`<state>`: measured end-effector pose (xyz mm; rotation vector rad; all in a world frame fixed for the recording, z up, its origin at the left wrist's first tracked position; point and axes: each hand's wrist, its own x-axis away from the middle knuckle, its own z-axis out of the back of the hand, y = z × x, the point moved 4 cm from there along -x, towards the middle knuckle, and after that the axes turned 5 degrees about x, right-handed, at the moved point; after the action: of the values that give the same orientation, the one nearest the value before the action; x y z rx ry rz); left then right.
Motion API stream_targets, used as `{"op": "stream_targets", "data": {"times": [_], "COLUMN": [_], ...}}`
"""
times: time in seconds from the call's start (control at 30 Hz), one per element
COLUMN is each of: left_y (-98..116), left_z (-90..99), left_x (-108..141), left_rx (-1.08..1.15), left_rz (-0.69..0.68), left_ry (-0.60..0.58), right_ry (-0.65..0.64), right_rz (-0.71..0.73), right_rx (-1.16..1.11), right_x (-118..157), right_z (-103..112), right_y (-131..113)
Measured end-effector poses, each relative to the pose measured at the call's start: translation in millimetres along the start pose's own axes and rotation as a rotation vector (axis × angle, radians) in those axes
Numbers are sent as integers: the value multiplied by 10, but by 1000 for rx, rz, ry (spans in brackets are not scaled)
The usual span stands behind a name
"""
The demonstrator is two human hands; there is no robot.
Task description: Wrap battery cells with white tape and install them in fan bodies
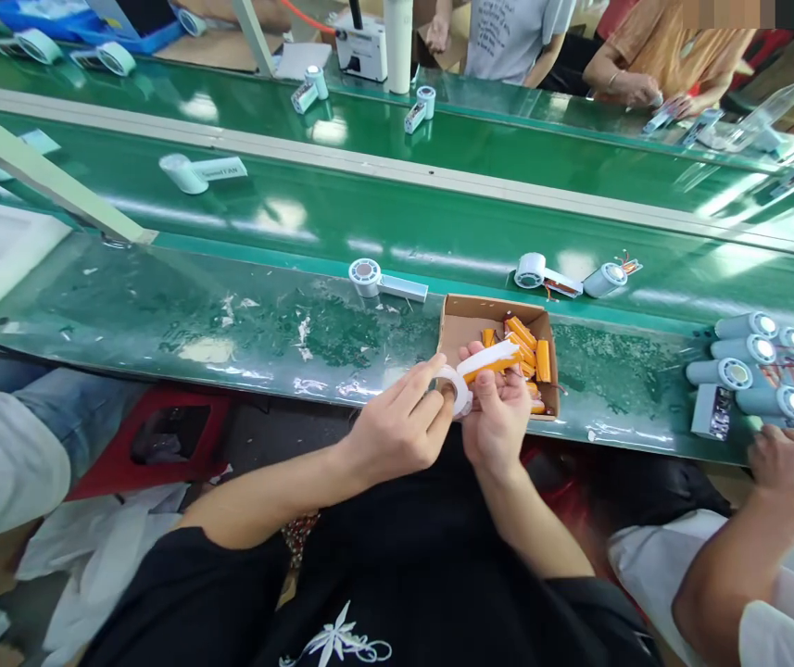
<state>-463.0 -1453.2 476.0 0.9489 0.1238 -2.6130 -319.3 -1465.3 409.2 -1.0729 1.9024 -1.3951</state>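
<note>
My left hand [403,419] is closed on a roll of white tape [461,393], its fingers through and around the ring. In my right hand [500,417] is an orange battery pack [494,366] with a strip of white tape [486,355] along its top. The strip runs close to the roll. Just behind my hands is an open cardboard box [462,320] holding several orange battery packs [542,359] with thin wires. My right hand covers part of the box's front edge.
A pale blue fan [367,278] lies left of the box; two more units [531,271] lie behind it. Fan bodies [748,348] are stacked at the right by a co-worker's hand [789,468]. A slanted metal post [56,176] stands left. People work across the green conveyor [341,218].
</note>
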Motion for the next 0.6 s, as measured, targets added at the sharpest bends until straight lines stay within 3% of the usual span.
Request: {"op": "stream_targets", "data": {"times": [0.1, 0.17, 0.27, 0.3, 0.37, 0.43, 0.5, 0.6], "left_y": [89, -29, -599, -847, -1316, -1684, -1925, -2124], "left_z": [-127, -144, -76, -53, -31, -87, -247, -576], "left_x": [209, 469, 957, 1085, 1169, 990, 630, 107], "left_rx": [35, 92, 50, 37, 78, 103, 60, -30], "left_rz": [27, 20, 171, 234, 320, 368, 373, 324], "left_ry": [46, -28, -171, -209, -201, -142, -151, -369], "right_ry": [-16, 32, 250, 258, 187, 92, 34, -10], "right_rz": [-25, 110, 428, 454, 435, 420, 420, 405], "right_rx": [-24, -3, 0, 21, 69, 101, 112, 146], "right_x": [-71, -291, -590, -654, -722, -720, -690, -640], "right_z": [116, 467, 1116, 1238, 1270, 1086, 852, 737], "right_y": [-31, -332, -912, -1034, -1128, -1073, -951, -811]}}
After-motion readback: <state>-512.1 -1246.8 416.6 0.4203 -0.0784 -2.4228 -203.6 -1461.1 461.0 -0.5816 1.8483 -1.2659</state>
